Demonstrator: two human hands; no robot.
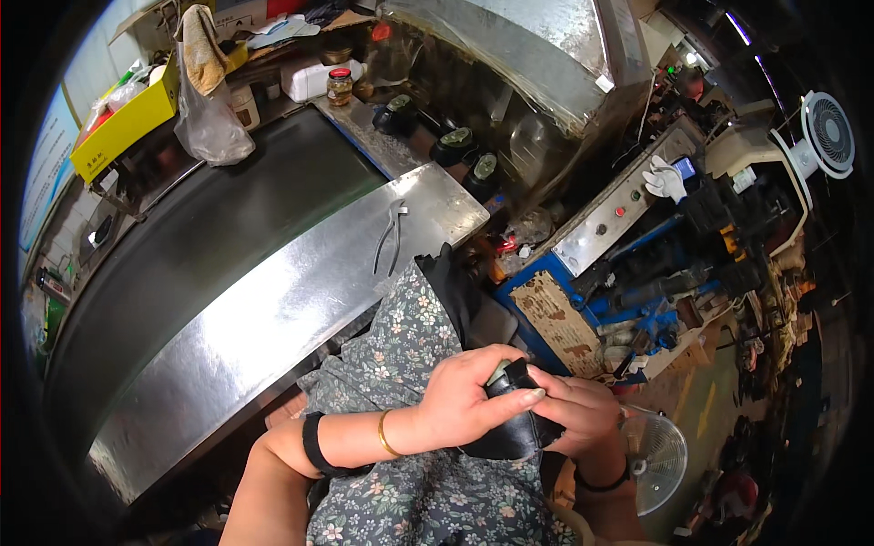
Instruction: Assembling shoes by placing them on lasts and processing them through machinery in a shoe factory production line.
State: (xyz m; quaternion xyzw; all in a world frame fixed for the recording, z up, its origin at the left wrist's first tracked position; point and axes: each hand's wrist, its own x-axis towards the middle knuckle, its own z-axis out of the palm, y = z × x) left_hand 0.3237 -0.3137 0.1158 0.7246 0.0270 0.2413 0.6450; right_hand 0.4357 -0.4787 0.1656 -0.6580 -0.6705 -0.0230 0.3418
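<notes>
Over my lap, both hands are closed around a black leather shoe upper (512, 435) with a grey-green form, probably a shoe last, showing at its top. My left hand (462, 396) grips it from the left, thumb laid across the front near a raised black flap. From the other side my right hand (583, 411) wraps it, fingers near the same flap; part of that hand is hidden behind the shoe. A pair of metal pincers (391, 238) lies on the shiny metal table (300, 273), beyond my hands.
A dark conveyor belt (218, 218) runs behind the metal table. Several dark shoes (455, 144) stand at its far end, near a jar with a red lid (340, 86). To the right are a blue-framed machine (546, 309) and a floor fan (657, 460).
</notes>
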